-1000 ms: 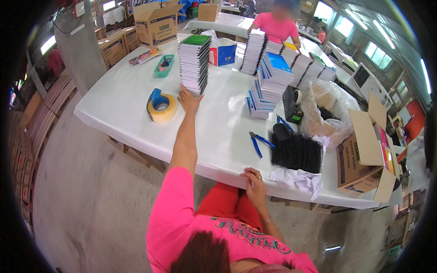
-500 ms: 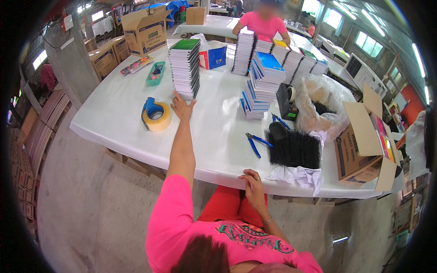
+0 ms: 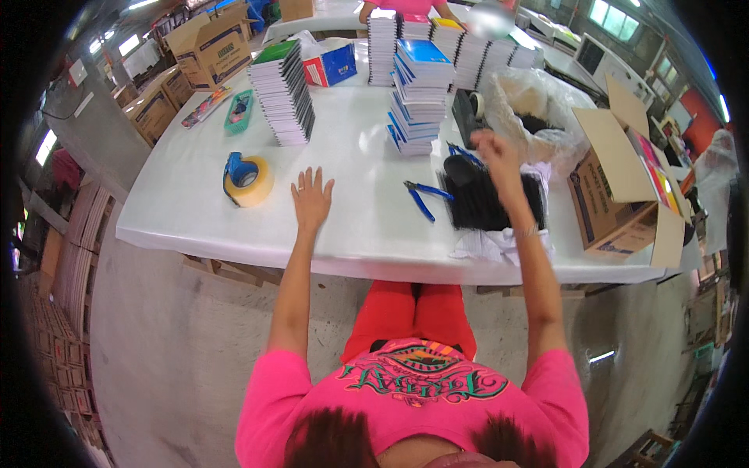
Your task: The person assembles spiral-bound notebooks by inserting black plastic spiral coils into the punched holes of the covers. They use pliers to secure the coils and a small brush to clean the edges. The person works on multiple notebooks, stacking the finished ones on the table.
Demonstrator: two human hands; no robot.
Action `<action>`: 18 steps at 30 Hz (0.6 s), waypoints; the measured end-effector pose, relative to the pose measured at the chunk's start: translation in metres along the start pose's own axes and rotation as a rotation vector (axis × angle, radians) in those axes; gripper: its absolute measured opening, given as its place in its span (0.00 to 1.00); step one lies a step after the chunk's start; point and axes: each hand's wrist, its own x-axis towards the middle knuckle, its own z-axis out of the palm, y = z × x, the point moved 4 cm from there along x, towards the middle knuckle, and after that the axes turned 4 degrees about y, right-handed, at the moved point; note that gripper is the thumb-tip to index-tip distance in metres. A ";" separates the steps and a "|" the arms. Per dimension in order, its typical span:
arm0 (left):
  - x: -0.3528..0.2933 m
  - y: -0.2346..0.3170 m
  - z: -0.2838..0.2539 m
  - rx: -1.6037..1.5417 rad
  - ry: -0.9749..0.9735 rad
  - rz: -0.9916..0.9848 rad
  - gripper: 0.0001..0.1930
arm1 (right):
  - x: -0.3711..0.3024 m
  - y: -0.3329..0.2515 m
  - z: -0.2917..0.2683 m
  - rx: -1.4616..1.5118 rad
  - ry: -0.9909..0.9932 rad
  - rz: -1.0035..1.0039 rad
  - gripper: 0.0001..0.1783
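Observation:
My left hand [image 3: 312, 204] lies flat on the white-covered table, fingers spread and holding nothing. The tape dispenser [image 3: 248, 179], blue with a wide yellowish roll, sits to its left. Beyond that hand stands a tall stack of spiral notebooks [image 3: 282, 93] with a green cover on top. My right hand [image 3: 499, 162] is raised over a pile of black binding coils [image 3: 499, 201]; its fingers are blurred, and whether they hold anything is unclear. Blue-handled cutting pliers [image 3: 422, 200] lie left of the coils. A second blue-handled tool [image 3: 463, 153] is partly hidden beside them.
A blue-covered notebook stack [image 3: 417, 101] stands mid-table, with more spiral notebooks [image 3: 382, 47] behind. To the right are a black tape holder [image 3: 466, 117], a clear plastic bag [image 3: 569, 125] and an open carton [image 3: 612, 195]. A green basket [image 3: 239, 111] sits left. Across the table is another person [image 3: 409, 6].
My left hand has come away from the green-topped stack and now rests flat nearer me. My right hand has risen from the table's front edge to above the coils. The view has shifted.

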 end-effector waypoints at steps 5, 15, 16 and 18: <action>-0.067 0.053 -0.040 -0.081 -0.028 0.104 0.29 | 0.103 0.007 -0.010 0.144 -0.061 0.165 0.14; -0.060 0.082 -0.031 -0.258 -0.111 0.083 0.30 | 0.063 0.072 0.036 0.372 -0.237 0.504 0.14; -0.046 0.084 -0.022 -0.320 -0.138 0.098 0.32 | 0.050 0.075 0.044 0.357 -0.268 0.537 0.14; -0.017 0.092 0.001 -0.440 -0.194 0.121 0.36 | 0.025 0.071 0.064 0.380 -0.331 0.578 0.14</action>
